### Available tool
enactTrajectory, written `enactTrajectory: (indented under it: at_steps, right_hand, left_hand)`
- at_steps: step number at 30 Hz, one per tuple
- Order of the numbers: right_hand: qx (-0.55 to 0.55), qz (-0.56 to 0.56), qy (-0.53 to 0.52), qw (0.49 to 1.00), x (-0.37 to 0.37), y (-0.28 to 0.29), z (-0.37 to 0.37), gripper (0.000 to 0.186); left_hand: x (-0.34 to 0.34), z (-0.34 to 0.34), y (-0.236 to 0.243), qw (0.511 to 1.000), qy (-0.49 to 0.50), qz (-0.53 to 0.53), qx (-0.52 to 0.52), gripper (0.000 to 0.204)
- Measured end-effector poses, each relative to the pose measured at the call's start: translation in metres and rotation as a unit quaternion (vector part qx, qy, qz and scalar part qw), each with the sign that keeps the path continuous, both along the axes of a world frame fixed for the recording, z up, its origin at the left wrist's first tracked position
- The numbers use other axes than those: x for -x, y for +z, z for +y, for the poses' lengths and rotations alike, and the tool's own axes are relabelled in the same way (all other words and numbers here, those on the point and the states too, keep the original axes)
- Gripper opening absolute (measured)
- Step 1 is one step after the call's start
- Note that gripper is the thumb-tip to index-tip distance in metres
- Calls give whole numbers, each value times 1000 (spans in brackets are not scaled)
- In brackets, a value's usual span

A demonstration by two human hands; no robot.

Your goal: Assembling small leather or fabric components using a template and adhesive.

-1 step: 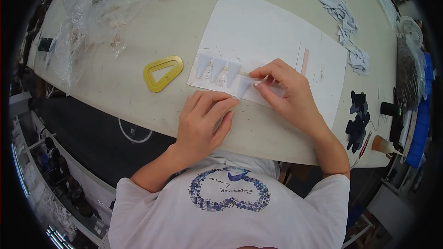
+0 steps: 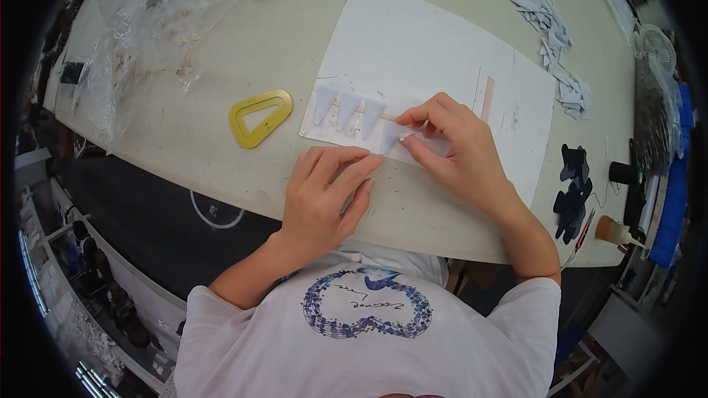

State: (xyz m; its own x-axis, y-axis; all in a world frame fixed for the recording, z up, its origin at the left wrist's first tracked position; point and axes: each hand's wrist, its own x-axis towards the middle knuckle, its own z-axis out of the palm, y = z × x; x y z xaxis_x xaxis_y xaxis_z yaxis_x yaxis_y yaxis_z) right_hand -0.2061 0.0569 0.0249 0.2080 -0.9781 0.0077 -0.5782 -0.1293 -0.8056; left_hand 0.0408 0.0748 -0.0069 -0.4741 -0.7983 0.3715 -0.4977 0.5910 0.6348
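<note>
Three pale, narrow triangular pieces (image 2: 348,111) lie in a row, points toward me, on a white board (image 2: 413,37). Beside them at the right is another pale triangular piece (image 2: 389,138), partly covered by my fingers. My right hand (image 2: 461,144) has its thumb and index finger at this piece's wide end. Down at its narrow tip, the fingertips of my left hand (image 2: 324,184) are closed and touching it, next to the board's near edge. A thin strip runs along the row under the pieces.
A yellow triangular tape-like ring (image 2: 260,119) lies left of the board. Clear plastic bags (image 2: 147,22) cover the far left. Grey scraps (image 2: 542,18), dark cut pieces (image 2: 573,195), a black thread spool (image 2: 624,173) and a bottle (image 2: 613,231) lie at the right. A pinkish strip (image 2: 488,98) rests on the board.
My right thumb has shifted slightly left along the fourth triangular piece. My left hand and the other pieces look unmoved.
</note>
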Motion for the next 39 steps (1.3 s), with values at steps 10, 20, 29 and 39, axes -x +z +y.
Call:
enactTrajectory:
  at_steps: [10, 20, 29, 39]
  right_hand:
    - [76, 132, 39, 988, -10, -2, -4, 26]
    - [-55, -48, -15, 997, -8, -8, -7, 13]
    - [-41, -63, -65, 995, -1, -20, -18, 11]
    - [-31, -64, -57, 996, -3, -23, -20, 11]
  left_hand:
    - [-2, 11, -2, 995, -17, -98, 22, 50]
    - [0, 10, -2, 994, -18, -106, 20, 53]
    - [-1, 13, -1, 990, -26, -135, 7, 57]
    - [9, 10, 3, 989, -5, -151, 6, 62]
